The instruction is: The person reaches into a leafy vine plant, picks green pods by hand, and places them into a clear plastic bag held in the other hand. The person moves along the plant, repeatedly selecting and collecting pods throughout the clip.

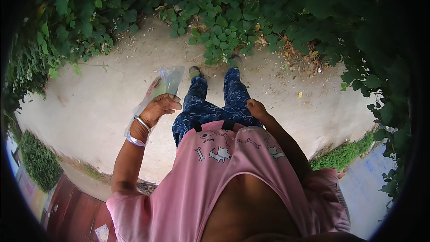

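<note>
Out to the left, my left hand [162,105] is closed on a clear plastic bag [172,79]. Red print and something pale green show through the bag, and part of its film trails back along the wrist. A silver bangle [142,123] circles that wrist, with a pale band of plastic below it. My right hand [256,109] hangs beside my right thigh, its fingers curled in; whatever lies inside them, if anything, is hidden. Blue patterned trousers [235,92] and a pink shirt [215,175] fill the middle.
Broad leafy vines [219,22] spread across the far side and down the right. Pale concrete ground [112,107] lies underfoot, with fallen leaves and small bits along the vines. Low green plants [40,159] stand at the left, near a dark red surface [74,210].
</note>
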A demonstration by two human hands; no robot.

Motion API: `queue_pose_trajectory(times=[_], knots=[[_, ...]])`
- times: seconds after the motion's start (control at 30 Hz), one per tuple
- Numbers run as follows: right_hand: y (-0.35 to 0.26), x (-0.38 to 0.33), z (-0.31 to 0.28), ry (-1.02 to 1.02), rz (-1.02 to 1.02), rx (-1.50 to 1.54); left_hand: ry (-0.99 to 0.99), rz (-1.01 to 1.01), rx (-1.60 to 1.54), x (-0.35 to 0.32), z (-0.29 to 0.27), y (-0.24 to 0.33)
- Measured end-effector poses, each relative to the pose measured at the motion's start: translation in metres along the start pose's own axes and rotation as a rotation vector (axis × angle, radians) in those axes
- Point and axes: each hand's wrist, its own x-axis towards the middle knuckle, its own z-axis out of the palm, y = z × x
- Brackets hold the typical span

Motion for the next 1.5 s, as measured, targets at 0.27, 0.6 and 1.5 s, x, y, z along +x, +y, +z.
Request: queue_pose_trajectory(times=[0.27,0.6,1.5], knots=[[0.018,0.052,-0.023,-0.063,-0.018,0.059,-0.117,0.041,0.095,0.061,0.003,0.006],[0.030,0.115,-0.017,0.006,0.079,-0.473,0.150,0.107,-0.137,0.171,-0.005,0.014],[-0.016,0.204,-0.026,-0.488,-0.739,-0.244,0.227,0.320,0.052,0.378,-0.062,0.032]])
